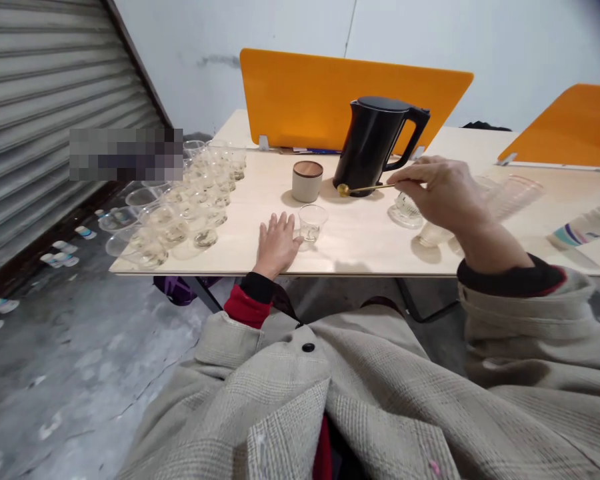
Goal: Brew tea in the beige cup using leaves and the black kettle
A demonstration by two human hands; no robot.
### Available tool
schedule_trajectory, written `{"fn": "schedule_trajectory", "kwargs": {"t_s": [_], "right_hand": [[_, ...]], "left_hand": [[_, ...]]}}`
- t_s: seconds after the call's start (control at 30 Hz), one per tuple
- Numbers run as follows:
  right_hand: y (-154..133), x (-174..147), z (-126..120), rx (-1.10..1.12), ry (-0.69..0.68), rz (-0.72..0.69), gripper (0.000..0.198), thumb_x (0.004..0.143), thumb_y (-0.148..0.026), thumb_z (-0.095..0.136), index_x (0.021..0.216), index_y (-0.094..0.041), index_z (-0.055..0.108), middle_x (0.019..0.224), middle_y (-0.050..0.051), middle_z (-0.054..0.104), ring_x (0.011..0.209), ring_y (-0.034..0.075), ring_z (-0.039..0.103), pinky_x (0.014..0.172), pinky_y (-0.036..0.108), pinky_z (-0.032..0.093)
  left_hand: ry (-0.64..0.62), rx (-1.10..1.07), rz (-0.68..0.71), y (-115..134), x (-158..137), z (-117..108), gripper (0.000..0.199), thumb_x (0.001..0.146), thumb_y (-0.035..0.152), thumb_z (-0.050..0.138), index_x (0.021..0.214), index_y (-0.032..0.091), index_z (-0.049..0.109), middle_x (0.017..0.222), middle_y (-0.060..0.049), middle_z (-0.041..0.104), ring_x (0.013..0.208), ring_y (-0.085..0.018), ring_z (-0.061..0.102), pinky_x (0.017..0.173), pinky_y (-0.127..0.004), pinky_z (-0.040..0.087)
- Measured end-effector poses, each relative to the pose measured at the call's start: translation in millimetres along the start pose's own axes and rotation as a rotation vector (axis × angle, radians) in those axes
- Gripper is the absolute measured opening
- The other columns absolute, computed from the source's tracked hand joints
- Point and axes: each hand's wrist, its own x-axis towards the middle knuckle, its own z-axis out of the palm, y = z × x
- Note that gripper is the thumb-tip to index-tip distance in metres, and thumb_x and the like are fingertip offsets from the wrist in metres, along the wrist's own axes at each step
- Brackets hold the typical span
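My left hand point(277, 245) lies flat on the table with its fingers spread. Its thumb reaches the side of a clear plastic cup point(319, 217), and I cannot tell whether it presses on it. A little dark stuff shows at the bottom of that cup. Above the table, my right hand point(443, 193) pinches the thin handle of a small gold spoon point(345, 191). The spoon's bowl hovers in front of a black electric kettle point(373, 143), to the right of a pale canister with a brown top point(307, 185). What the bowl contains is too small to tell.
Many clear cups point(180, 213) crowd the table's left end. Below my right hand stands a glass-like vessel point(407, 208); stacked clear cups point(515, 193) lie farther right, near another cup stack point(587, 223). Orange dividers point(300, 100) edge the back. White containers point(63, 257) lie on the floor.
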Motion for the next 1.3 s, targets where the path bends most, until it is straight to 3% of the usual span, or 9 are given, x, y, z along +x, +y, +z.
{"fn": "schedule_trajectory", "kwargs": {"t_s": [0.17,0.27,0.37,0.5,0.63,0.77,0.93,1.13,1.3], "right_hand": [[-40,14,30,-0.042,-0.202,-0.135,0.036,0.100,-0.024,0.050,0.104,-0.024,0.086,0.105,0.010,0.080,0.099,0.028,0.067,0.088,0.037,0.047],[-58,21,46,-0.119,-0.288,-0.207,0.038,0.100,-0.021,0.047,0.098,-0.020,0.086,0.100,0.013,0.079,0.094,0.027,0.066,0.079,0.036,0.041],[-76,25,56,-0.190,-0.369,-0.218,0.040,0.101,-0.020,0.045,0.095,-0.016,0.084,0.096,0.015,0.078,0.086,0.026,0.065,0.071,0.035,0.033],[-93,25,63,-0.214,-0.387,-0.180,0.039,0.102,-0.022,0.045,0.096,-0.014,0.083,0.098,0.018,0.080,0.083,0.026,0.065,0.065,0.035,0.027],[-97,21,64,-0.267,-0.389,-0.098,0.036,0.100,-0.017,0.047,0.091,-0.013,0.082,0.094,0.021,0.080,0.081,0.029,0.067,0.065,0.035,0.029],[-97,20,65,-0.252,-0.388,-0.056,0.035,0.099,-0.021,0.050,0.088,-0.015,0.082,0.089,0.020,0.080,0.081,0.029,0.068,0.065,0.035,0.031],[-95,25,74,-0.171,-0.345,0.051,0.038,0.103,-0.028,0.049,0.097,-0.016,0.085,0.098,0.017,0.082,0.085,0.028,0.071,0.066,0.035,0.035],[-91,24,75,-0.142,-0.346,0.135,0.032,0.100,-0.028,0.056,0.094,-0.017,0.085,0.090,0.015,0.081,0.084,0.028,0.072,0.065,0.033,0.038],[-91,22,78,-0.123,-0.312,0.183,0.035,0.101,-0.027,0.053,0.097,-0.017,0.085,0.098,0.017,0.082,0.088,0.029,0.073,0.068,0.033,0.042]], "left_hand": [[0.062,-0.285,0.104,-11,7,4,0.093,0.094,0.046,0.073,0.171,0.017,0.030,0.178,-0.020,0.034,0.169,-0.042,0.022,0.134,-0.066,0.018],[0.132,-0.471,0.176,-14,15,10,0.107,0.085,0.046,0.083,0.171,0.017,0.027,0.176,-0.022,0.036,0.167,-0.042,0.027,0.134,-0.064,0.024],[0.209,-0.665,0.230,-9,22,18,0.111,0.082,0.041,0.087,0.172,0.020,0.025,0.176,-0.020,0.037,0.163,-0.038,0.037,0.131,-0.054,0.035],[0.193,-0.854,0.183,0,25,26,0.105,0.082,0.034,0.087,0.170,0.025,0.031,0.161,-0.018,0.058,0.145,-0.034,0.061,0.120,-0.050,0.050],[0.213,-0.854,0.102,2,26,28,0.090,0.082,0.025,0.087,0.161,0.024,0.044,0.144,-0.016,0.071,0.119,-0.029,0.075,0.108,-0.047,0.058],[0.244,-0.812,0.103,3,24,27,0.086,0.082,0.026,0.088,0.158,0.025,0.047,0.139,-0.014,0.072,0.116,-0.028,0.075,0.105,-0.045,0.059],[0.253,-0.780,0.109,4,22,25,0.086,0.084,0.029,0.087,0.160,0.023,0.045,0.139,-0.016,0.072,0.114,-0.027,0.075,0.105,-0.044,0.058],[0.271,-0.759,0.113,4,22,27,0.085,0.084,0.029,0.086,0.159,0.025,0.045,0.138,-0.013,0.072,0.110,-0.025,0.075,0.101,-0.042,0.059],[0.251,-0.751,0.098,5,21,25,0.086,0.083,0.023,0.085,0.159,0.023,0.045,0.139,-0.014,0.072,0.109,-0.024,0.075,0.101,-0.041,0.059]]}}
